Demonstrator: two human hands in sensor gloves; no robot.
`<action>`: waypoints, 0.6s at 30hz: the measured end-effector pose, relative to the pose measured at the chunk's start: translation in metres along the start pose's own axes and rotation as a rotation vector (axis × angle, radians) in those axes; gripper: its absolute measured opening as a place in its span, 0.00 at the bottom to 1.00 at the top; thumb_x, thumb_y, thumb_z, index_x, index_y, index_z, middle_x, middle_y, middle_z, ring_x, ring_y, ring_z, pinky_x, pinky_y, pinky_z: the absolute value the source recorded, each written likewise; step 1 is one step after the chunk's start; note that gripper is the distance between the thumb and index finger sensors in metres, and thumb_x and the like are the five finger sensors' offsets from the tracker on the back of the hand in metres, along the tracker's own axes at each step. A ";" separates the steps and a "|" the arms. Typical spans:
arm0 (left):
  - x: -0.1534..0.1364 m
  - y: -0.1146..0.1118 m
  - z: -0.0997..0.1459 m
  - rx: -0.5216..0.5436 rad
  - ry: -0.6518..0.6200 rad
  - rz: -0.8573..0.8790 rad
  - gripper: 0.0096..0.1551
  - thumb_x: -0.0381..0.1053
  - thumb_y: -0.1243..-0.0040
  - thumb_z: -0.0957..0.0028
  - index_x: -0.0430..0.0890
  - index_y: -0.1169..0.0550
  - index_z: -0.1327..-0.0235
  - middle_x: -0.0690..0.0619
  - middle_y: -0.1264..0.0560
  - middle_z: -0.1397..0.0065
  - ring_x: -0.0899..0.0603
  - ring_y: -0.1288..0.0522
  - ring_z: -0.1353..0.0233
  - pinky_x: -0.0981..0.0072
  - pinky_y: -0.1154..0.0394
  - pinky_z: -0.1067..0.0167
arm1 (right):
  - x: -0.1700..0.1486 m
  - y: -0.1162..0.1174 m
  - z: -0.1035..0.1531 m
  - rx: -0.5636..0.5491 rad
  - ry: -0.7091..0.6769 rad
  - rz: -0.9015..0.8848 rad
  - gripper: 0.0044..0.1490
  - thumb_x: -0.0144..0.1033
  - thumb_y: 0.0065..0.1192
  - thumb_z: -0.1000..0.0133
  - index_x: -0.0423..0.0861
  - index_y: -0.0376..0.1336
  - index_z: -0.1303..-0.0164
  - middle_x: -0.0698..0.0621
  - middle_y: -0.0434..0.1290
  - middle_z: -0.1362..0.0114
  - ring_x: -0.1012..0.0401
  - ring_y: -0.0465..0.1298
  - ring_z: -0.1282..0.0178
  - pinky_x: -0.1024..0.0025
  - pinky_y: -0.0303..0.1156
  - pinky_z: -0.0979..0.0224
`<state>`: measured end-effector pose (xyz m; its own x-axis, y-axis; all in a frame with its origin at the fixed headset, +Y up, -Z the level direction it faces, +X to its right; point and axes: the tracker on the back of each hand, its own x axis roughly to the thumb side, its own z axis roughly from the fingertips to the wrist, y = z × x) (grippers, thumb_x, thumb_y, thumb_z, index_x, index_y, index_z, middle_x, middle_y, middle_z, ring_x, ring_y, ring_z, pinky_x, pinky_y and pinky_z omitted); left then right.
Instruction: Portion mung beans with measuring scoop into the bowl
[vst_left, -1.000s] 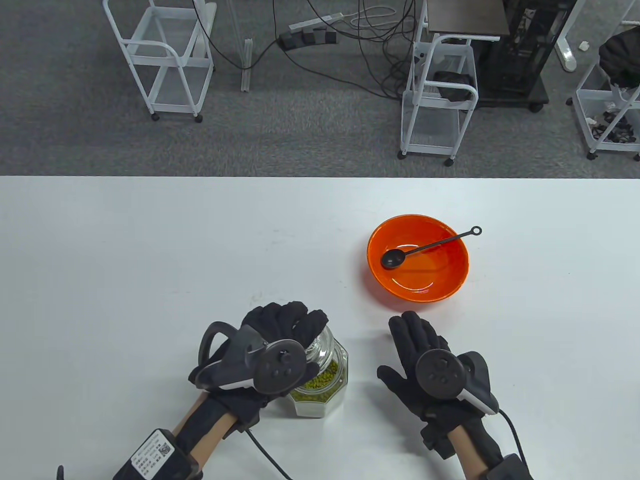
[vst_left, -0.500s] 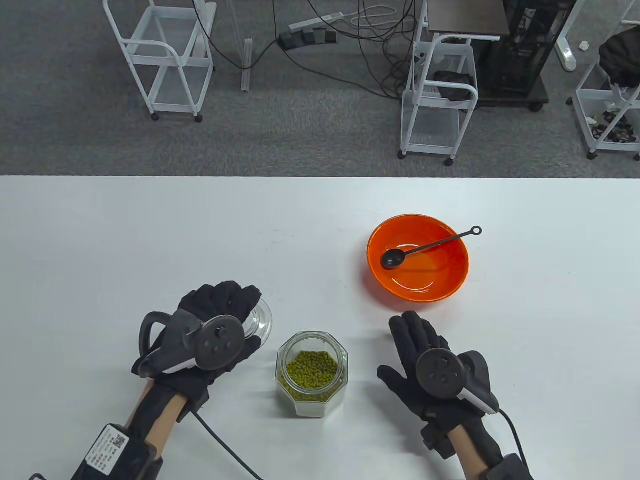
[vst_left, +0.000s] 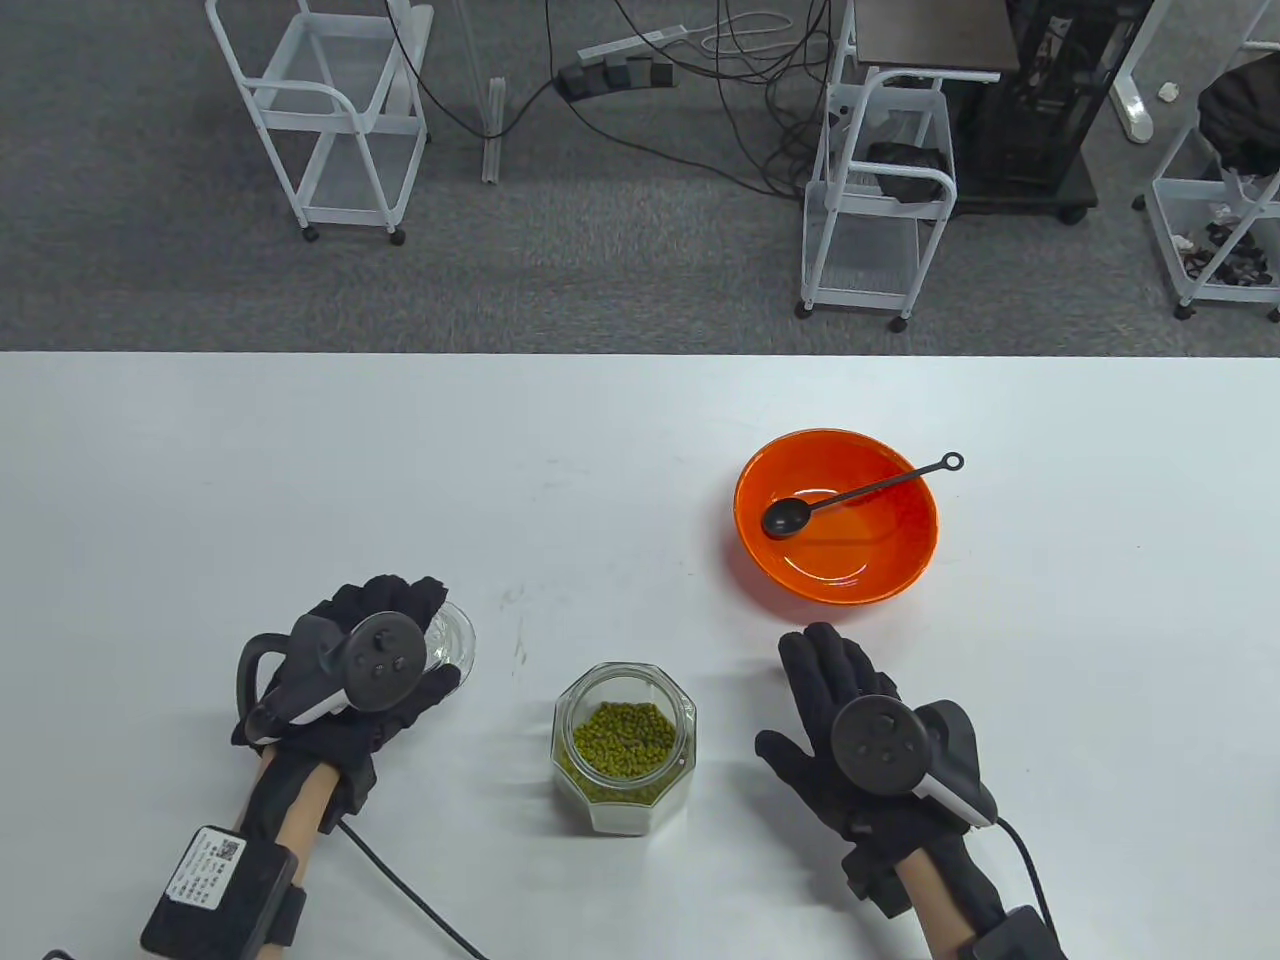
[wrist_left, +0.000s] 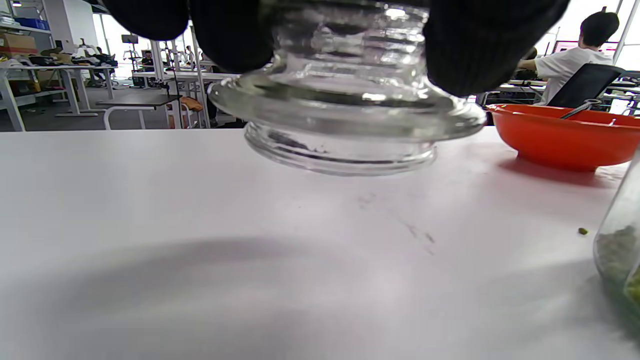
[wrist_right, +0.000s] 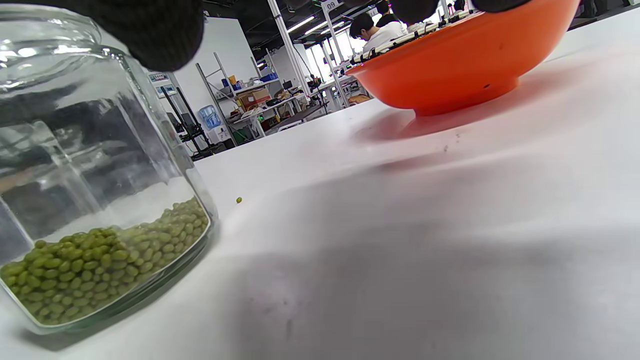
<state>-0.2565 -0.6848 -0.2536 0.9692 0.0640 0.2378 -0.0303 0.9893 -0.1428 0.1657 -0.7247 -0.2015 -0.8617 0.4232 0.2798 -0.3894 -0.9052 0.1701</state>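
An open glass jar (vst_left: 625, 745) holding mung beans (wrist_right: 105, 262) stands near the table's front edge. My left hand (vst_left: 375, 655) grips the jar's glass lid (vst_left: 452, 637) left of the jar, a little above the table; in the left wrist view the lid (wrist_left: 345, 115) hangs under my fingers (wrist_left: 480, 45). An orange bowl (vst_left: 838, 517) sits behind my right hand, and a black measuring scoop (vst_left: 855, 493) lies in it with its handle over the rim. With fingers straight, my right hand (vst_left: 840, 690) rests flat on the table right of the jar.
A single stray bean (wrist_right: 239, 200) lies on the white table (vst_left: 300, 480) beside the jar. White carts (vst_left: 330, 110) and cables stand on the floor beyond the far edge. A person (wrist_left: 575, 65) sits at a desk in the background.
My left hand lifted the glass lid off the jar and carried it to the left and down toward the table. The right hand, bowl and scoop stayed still.
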 end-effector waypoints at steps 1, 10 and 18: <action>-0.003 -0.006 -0.002 -0.013 0.011 0.006 0.52 0.67 0.36 0.48 0.48 0.42 0.15 0.34 0.39 0.18 0.31 0.32 0.30 0.25 0.39 0.29 | 0.000 0.000 0.000 0.000 0.000 0.000 0.60 0.62 0.54 0.42 0.44 0.33 0.12 0.37 0.35 0.12 0.34 0.45 0.14 0.28 0.49 0.24; -0.020 -0.042 -0.010 -0.051 0.061 -0.005 0.52 0.67 0.36 0.48 0.48 0.41 0.15 0.33 0.39 0.19 0.31 0.31 0.31 0.25 0.38 0.28 | -0.001 0.000 0.000 0.007 0.006 0.003 0.60 0.62 0.54 0.42 0.44 0.33 0.12 0.37 0.35 0.12 0.35 0.46 0.14 0.28 0.49 0.24; -0.023 -0.059 -0.016 -0.077 0.080 -0.029 0.52 0.67 0.36 0.48 0.48 0.42 0.16 0.34 0.40 0.19 0.31 0.31 0.30 0.25 0.39 0.28 | -0.001 0.000 -0.001 0.013 0.012 0.001 0.60 0.62 0.54 0.42 0.44 0.33 0.12 0.37 0.35 0.12 0.34 0.45 0.14 0.28 0.49 0.24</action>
<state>-0.2728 -0.7462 -0.2655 0.9858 0.0224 0.1662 0.0134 0.9774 -0.2109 0.1665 -0.7253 -0.2025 -0.8660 0.4218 0.2686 -0.3843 -0.9051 0.1821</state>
